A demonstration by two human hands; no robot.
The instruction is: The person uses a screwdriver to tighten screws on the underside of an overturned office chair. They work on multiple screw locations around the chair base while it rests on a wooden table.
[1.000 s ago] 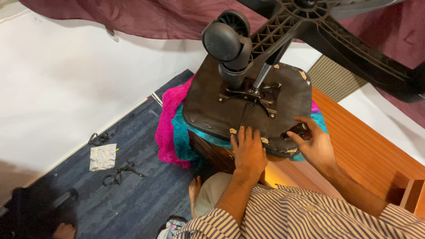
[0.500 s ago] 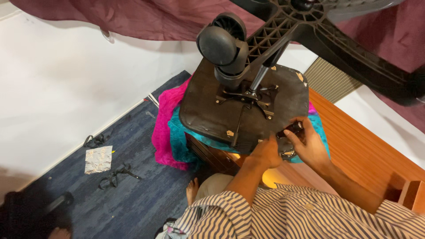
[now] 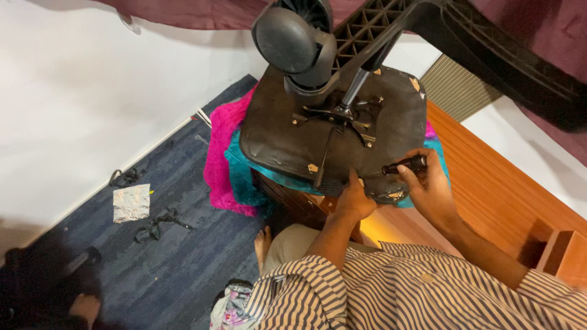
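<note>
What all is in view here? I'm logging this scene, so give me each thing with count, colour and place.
chair seat: one, dark brown, upside down at centre, resting on the cloths
chair base: one, black, top, arms spread overhead
caster: one in view, grey-black, top centre
cloths: two, pink and teal, under the seat
wooden surface: one, orange-brown, right
carpet: one, blue-grey, lower left
foil scrap: one, silver, on the carpet at left
tool handle: one, black, at the seat's near edge
left hand: on the seat's near edge
right hand: grip closed on the tool handle
</note>
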